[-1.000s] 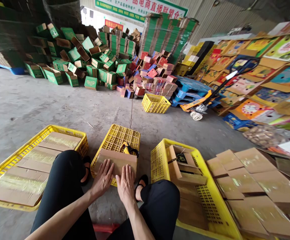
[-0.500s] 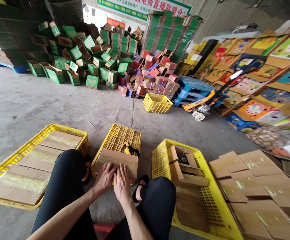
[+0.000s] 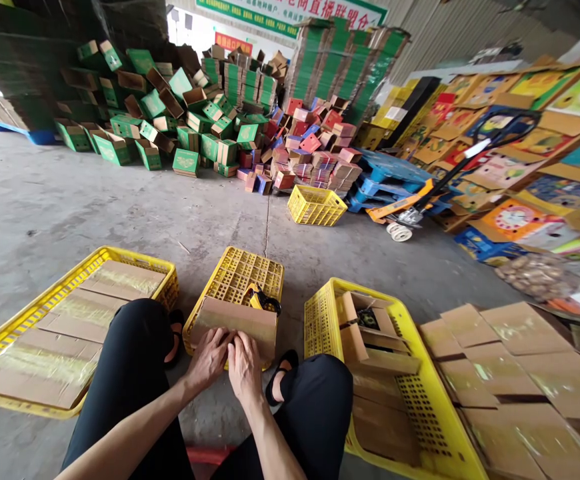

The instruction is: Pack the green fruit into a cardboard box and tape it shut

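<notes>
On the upturned crate: a flat brown carton (image 3: 235, 321) is laid across the near edge of an upturned yellow crate (image 3: 243, 273) that stands on the concrete floor (image 3: 120, 213).
Left hand: the left hand (image 3: 209, 359) is pressed on the carton's near edge, fingers curled over it, nothing enclosed.
Right hand: the right hand (image 3: 244, 368) is set touching the left, fingers bent onto the same edge; a firm grip cannot be confirmed.
Tape dispenser: a yellow and black tape dispenser (image 3: 263, 300) is seen just behind the carton, at the crate's right edge.
Left crate: taped cartons are stacked flat in a yellow crate (image 3: 45, 303) beside the left knee.
Right crate: partly folded cartons are held in a yellow crate (image 3: 410, 347) beside the right knee.
Far pile: green boxes (image 3: 170, 120) are heaped well apart, at the far wall.
Risk, slip: the carton could be pushed off the crate's near edge, since only part of it is supported.
Risk, dispenser: the dispenser could be knocked off the crate if the carton is shoved forward.
Risk, fold: a crooked crease is likely if the two hands press unevenly.
</notes>
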The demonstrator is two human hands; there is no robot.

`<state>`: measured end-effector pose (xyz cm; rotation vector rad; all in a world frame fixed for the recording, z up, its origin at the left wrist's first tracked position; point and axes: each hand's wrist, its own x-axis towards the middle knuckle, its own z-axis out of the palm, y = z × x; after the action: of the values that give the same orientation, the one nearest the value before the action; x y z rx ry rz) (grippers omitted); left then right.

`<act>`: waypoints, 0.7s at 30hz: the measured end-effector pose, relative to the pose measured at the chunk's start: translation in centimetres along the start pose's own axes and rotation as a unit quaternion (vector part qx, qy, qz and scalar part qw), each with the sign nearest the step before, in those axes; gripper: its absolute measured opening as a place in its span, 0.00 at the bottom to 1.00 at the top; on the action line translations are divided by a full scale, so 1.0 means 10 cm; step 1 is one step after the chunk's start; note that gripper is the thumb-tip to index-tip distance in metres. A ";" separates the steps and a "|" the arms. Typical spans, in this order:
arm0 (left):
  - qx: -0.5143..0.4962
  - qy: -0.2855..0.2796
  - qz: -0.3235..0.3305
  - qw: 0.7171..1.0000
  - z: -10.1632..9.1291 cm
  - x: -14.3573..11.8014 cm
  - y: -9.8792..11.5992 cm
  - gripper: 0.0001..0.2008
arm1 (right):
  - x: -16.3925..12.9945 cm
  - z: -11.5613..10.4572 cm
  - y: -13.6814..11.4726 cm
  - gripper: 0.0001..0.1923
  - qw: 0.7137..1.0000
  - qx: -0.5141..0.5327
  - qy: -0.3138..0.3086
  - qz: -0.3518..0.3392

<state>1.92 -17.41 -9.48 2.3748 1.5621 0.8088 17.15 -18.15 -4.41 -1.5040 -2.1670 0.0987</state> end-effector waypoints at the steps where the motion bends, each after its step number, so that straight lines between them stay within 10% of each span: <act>1: -0.002 0.002 0.004 1.000 0.00 0.00 -0.01 0.26 | 0.01 -0.02 -0.01 0.22 1.000 0.008 -0.004 0.002; 21: -0.028 0.008 0.004 1.000 -0.02 -0.01 -0.05 0.27 | 0.01 -0.02 -0.05 0.20 1.000 -0.014 0.010 -0.004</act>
<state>1.38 -17.27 -9.54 2.3413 1.5165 0.8635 16.80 -18.28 -4.05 -1.5046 -2.1676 0.0499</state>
